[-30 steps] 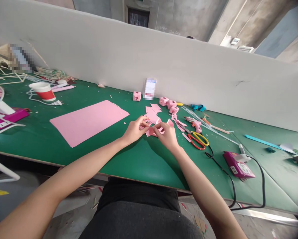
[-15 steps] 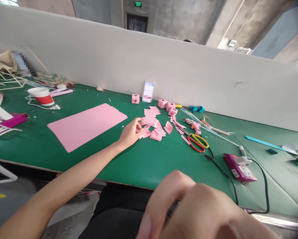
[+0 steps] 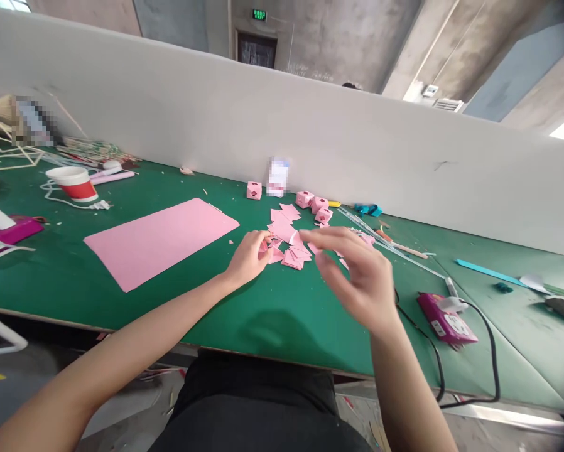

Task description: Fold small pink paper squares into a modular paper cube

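My left hand (image 3: 248,258) rests on the green table with its fingers curled round a small pink paper piece (image 3: 264,245), mostly hidden by the fingers. Loose pink paper pieces (image 3: 295,256) lie in a heap just right of it. Over the table, right of the heap, my right hand (image 3: 357,273) hangs in the air, thumb and fingers apart, with nothing in it. It covers the scissors and most of the pink glue gun (image 3: 367,240). Folded pink paper cubes with cut holes, one of them a single cube (image 3: 254,190), stand near the partition.
A large pink sheet (image 3: 162,242) lies to the left. Behind it stands a red and white paper cup (image 3: 76,187). A purple power strip (image 3: 446,319) with a black cable sits at right. Clear strips (image 3: 404,254) lie behind my right hand. A grey partition (image 3: 192,119) closes the back.
My right hand has moved from close before the camera, low in view, forward over the table, and its fingers have opened. My left hand stays at the paper heap.
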### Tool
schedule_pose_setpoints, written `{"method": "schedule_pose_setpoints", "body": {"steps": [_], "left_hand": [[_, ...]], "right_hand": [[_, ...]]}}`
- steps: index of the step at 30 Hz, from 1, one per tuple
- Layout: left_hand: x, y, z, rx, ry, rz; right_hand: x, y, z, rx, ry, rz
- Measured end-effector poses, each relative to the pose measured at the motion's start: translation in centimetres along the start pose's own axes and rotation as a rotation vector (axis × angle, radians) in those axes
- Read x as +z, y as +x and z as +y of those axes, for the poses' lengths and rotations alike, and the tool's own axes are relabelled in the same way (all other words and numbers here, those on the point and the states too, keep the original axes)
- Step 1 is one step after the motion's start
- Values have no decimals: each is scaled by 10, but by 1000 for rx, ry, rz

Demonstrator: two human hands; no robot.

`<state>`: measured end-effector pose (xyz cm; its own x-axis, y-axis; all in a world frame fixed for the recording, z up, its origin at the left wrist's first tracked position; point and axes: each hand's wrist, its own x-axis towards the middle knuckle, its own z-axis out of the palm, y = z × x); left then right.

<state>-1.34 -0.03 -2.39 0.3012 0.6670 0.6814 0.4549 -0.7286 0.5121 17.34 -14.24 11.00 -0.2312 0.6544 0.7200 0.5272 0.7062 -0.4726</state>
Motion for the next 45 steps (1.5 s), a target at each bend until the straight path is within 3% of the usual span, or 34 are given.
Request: {"method": "schedule_pose_setpoints", "body": {"steps": [5, 7, 10, 16, 26, 40, 45], "left_hand": [[-3, -2, 11, 107, -12, -133], [-6, 0, 11, 80, -66, -110], [-10, 3, 9, -23, -151, 7], [-11, 6, 7, -184, -300, 163], [-7, 11, -7, -421, -553, 285], [-12, 4, 19, -256, -392, 139], [-11, 3, 18, -252, -355, 130]], "right_hand": [[23, -4, 106, 375, -286, 153], [33, -14, 132, 439, -334, 140], [49, -25, 148, 469, -401, 26], [71, -37, 158, 528, -486, 3], [71, -37, 165, 610, -391, -24], [73, -32, 131, 370, -87, 123], [72, -31, 123, 336, -70, 140]]}}
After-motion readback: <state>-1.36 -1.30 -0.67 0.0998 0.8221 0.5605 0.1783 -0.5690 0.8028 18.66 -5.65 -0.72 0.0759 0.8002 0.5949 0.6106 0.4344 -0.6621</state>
